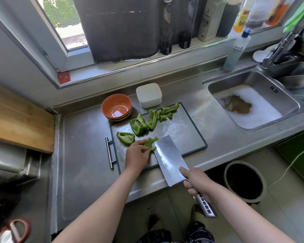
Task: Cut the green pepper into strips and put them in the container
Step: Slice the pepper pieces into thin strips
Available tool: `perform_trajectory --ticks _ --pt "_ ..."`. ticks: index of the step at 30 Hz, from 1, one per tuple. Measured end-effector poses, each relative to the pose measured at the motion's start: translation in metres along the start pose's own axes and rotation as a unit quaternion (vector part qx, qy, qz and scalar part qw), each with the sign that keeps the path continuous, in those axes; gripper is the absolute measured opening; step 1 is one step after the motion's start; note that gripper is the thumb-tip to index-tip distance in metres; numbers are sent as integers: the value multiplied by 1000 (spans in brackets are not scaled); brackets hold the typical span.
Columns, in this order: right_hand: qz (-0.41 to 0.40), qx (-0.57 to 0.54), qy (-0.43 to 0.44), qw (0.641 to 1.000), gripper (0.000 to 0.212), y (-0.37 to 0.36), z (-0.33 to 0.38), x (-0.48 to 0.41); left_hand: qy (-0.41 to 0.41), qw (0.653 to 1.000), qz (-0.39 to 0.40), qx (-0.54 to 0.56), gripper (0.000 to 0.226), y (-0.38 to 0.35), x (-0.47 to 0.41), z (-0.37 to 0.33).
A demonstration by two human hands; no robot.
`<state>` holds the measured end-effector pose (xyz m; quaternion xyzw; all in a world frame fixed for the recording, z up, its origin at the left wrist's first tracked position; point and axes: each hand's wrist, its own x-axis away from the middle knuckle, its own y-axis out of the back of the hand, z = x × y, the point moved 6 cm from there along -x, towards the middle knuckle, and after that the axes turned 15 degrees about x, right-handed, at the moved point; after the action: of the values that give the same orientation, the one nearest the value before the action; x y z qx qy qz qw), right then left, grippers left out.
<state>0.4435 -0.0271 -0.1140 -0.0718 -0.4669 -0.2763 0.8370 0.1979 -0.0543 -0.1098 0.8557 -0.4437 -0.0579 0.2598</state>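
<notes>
Down on the steel counter (81, 155) lies a metal cutting board (182, 130), and over its near edge slants a broad cleaver (167, 158), its handle gripped in the right hand (197, 183). A white container (148, 95) and an orange bowl (116, 106) stand just past the board's far edge. The left hand (137, 153) holds one green pepper piece (150, 142) down with curled fingers against the blade, while other pepper pieces (139, 126) lie farther back on the board.
</notes>
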Motion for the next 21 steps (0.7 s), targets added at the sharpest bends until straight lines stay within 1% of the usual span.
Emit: perform_trajectory --ticks 4,8,13,17,21 --pt "-9 -5 -1 1000 29 0 4 -2 4 1000 10 19 14 2 5 0" --pt "-2 -18 -5 1000 28 -5 -7 3 45 996 16 81 11 4 6 6" --pt "-17 -22 3 1000 29 -6 -3 6 77 993 -46 77 13 1 10 5" --pt "-25 -21 4 999 29 -9 -5 7 105 989 -69 74 16 0 11 4" --pt "-30 -23 9 999 27 -13 -6 8 130 982 -89 100 17 -3 14 4"
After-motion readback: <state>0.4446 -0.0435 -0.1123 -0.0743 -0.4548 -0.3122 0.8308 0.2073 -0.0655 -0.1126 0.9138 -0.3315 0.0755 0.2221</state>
